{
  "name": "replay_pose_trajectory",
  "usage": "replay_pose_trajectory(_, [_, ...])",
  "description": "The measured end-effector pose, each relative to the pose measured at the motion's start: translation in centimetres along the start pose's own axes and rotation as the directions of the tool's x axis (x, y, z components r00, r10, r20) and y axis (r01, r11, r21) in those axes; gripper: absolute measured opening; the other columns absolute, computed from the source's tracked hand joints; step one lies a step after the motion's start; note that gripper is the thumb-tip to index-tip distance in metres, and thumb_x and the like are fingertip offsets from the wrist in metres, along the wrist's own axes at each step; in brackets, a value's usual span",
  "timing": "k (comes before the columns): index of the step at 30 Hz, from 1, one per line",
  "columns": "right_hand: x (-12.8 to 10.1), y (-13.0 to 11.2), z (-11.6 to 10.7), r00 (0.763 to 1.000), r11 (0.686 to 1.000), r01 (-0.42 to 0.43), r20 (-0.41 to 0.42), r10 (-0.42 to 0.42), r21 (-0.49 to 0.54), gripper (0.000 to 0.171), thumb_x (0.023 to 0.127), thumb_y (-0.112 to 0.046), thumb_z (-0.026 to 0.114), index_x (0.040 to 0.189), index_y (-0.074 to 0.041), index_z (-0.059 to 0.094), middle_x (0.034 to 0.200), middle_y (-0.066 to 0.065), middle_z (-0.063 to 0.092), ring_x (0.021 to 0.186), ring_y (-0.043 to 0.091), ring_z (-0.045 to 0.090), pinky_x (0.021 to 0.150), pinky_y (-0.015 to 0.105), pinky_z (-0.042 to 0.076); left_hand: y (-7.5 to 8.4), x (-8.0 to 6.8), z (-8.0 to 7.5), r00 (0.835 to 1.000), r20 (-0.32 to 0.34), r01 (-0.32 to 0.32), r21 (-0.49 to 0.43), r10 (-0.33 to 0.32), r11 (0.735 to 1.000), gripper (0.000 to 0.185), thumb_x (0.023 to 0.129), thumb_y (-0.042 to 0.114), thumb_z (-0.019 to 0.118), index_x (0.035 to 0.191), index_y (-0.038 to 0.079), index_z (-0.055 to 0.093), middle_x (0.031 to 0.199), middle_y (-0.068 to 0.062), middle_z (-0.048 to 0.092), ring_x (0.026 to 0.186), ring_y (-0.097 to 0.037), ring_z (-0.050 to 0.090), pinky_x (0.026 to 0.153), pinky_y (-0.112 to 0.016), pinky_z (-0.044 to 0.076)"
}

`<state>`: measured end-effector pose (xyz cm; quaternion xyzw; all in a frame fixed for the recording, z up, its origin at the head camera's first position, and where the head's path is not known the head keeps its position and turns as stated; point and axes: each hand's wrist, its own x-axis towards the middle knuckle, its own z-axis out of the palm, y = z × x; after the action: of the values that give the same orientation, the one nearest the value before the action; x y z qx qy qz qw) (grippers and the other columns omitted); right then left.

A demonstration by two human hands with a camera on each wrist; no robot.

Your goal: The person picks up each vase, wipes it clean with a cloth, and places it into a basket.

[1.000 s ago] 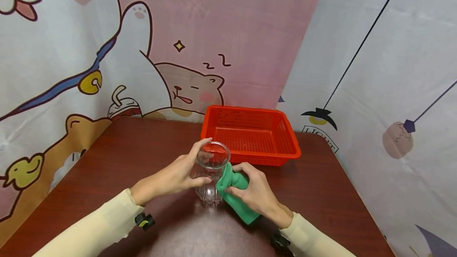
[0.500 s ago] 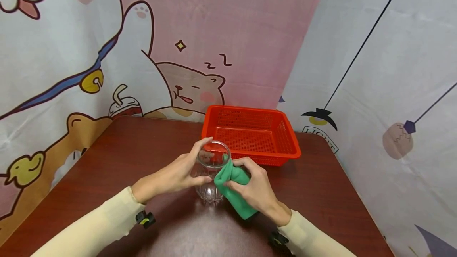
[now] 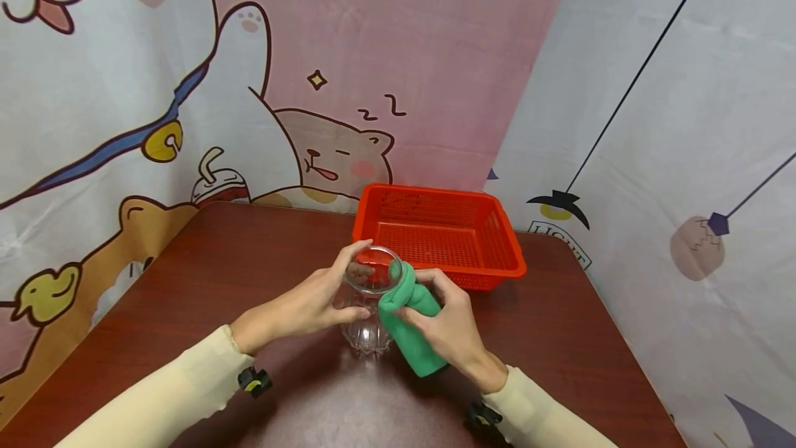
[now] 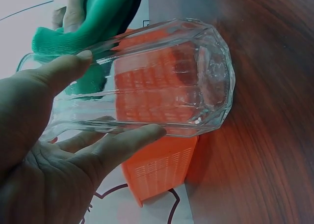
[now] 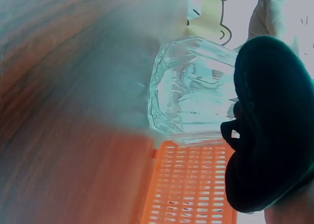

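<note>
A clear glass vase (image 3: 368, 336) with ribbed sides stands upright on the table. My left hand (image 3: 305, 301) holds it from the left, thumb on the near side and fingers round the far side. My right hand (image 3: 452, 329) grips a bunched green cloth (image 3: 415, 344) against the vase's right side, right at the rim. Some green shows through the glass just inside the rim. In the left wrist view, the faceted vase (image 4: 157, 86) lies between thumb and fingers. The cloth (image 5: 274, 121) looks nearly black in the right wrist view and covers part of the vase.
Behind the vase sits a red perforated plastic basket (image 3: 429, 244) on the dark reddish-brown table (image 3: 261, 247). A cartoon-printed cloth backdrop (image 3: 435, 68) rises at the table's back and sides.
My right hand has shifted slightly up and away with the green cloth, which now reaches higher over the vase's rim. My left hand and the vase have stayed nearly still.
</note>
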<state>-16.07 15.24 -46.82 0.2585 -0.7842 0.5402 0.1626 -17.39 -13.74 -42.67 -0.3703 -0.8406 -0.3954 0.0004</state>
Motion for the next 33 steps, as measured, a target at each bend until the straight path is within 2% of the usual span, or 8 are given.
replay_pose_trajectory(7, [0.11, -0.14, -0.34, 1.0, 0.999, -0.001, -0.028, 0.003, 0.051, 0.053, 0.094, -0.008, 0.099, 0.141, -0.019, 0.076, 0.131, 0.005, 0.084, 0.104, 0.013, 0.078, 0.087, 0.028, 0.067, 0.02, -0.03, -0.02, 1.0, 0.007, 0.02, 0.01, -0.02, 1.0, 0.115, 0.102, 0.016, 0.093, 0.183, 0.019, 0.012, 0.157, -0.017, 0.074, 0.139, -0.033, 0.076, 0.103, -0.049, 0.061])
replay_pose_trajectory(9, [0.15, -0.15, -0.36, 1.0, 0.998, -0.009, -0.023, 0.01, 0.056, 0.053, 0.094, -0.007, 0.098, 0.141, -0.019, 0.077, 0.133, 0.004, 0.083, 0.107, 0.013, 0.078, 0.088, 0.028, 0.067, 0.02, -0.03, -0.01, 1.0, 0.009, 0.022, 0.014, -0.022, 1.0, 0.114, 0.102, 0.017, 0.093, 0.183, 0.019, 0.012, 0.157, -0.017, 0.074, 0.139, -0.033, 0.076, 0.105, -0.049, 0.061])
replay_pose_trajectory(15, [0.2, -0.17, -0.25, 1.0, 0.997, -0.011, -0.018, 0.012, 0.078, 0.049, 0.095, -0.007, 0.098, 0.138, -0.018, 0.079, 0.137, 0.005, 0.083, 0.113, 0.013, 0.08, 0.091, 0.029, 0.068, 0.06, -0.01, -0.01, 1.0, 0.013, 0.02, 0.013, -0.02, 1.0, 0.115, 0.102, 0.017, 0.093, 0.183, 0.019, 0.012, 0.157, -0.017, 0.074, 0.142, -0.034, 0.076, 0.112, -0.054, 0.062])
replay_pose_trajectory(23, [0.18, -0.47, -0.33, 0.998, 0.995, -0.053, -0.011, 0.054, 0.087, 0.045, 0.094, -0.007, 0.098, 0.135, -0.019, 0.081, 0.137, 0.004, 0.083, 0.114, 0.013, 0.08, 0.092, 0.029, 0.068, 0.09, 0.02, 0.02, 0.999, 0.024, 0.032, -0.008, -0.032, 0.999, 0.115, 0.103, 0.018, 0.092, 0.184, 0.02, 0.01, 0.159, -0.018, 0.072, 0.146, -0.037, 0.073, 0.12, -0.061, 0.059])
replay_pose_trajectory(33, [0.29, -0.64, -0.18, 0.998, 0.996, -0.063, -0.006, 0.063, 0.063, 0.042, 0.094, -0.008, 0.099, 0.132, -0.02, 0.083, 0.133, 0.002, 0.084, 0.112, 0.013, 0.08, 0.092, 0.028, 0.067, 0.04, -0.04, -0.08, 0.999, 0.023, 0.033, -0.002, -0.033, 0.999, 0.115, 0.103, 0.018, 0.092, 0.184, 0.022, 0.009, 0.159, -0.016, 0.072, 0.146, -0.036, 0.073, 0.118, -0.06, 0.06])
